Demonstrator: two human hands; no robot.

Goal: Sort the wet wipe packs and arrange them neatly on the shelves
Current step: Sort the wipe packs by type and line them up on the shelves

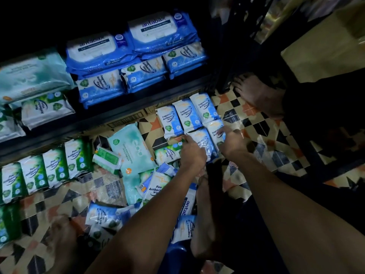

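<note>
Hands — left [192, 149] & right [232, 140] — each gripping blue wipe packs [205, 142] on tiled floor [256, 135].

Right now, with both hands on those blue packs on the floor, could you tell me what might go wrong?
1. The loose pile mixes green and blue packs, so one could land in the wrong row.
2. The left hand and right hand could nudge the blue row crooked.
3. Bare feet stand among packs; one may get crushed.

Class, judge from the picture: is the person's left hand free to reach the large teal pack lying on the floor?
Probably yes: the left hand rests on blue packs beside it, and the teal pack lies mostly uncovered, nothing between them.
</note>
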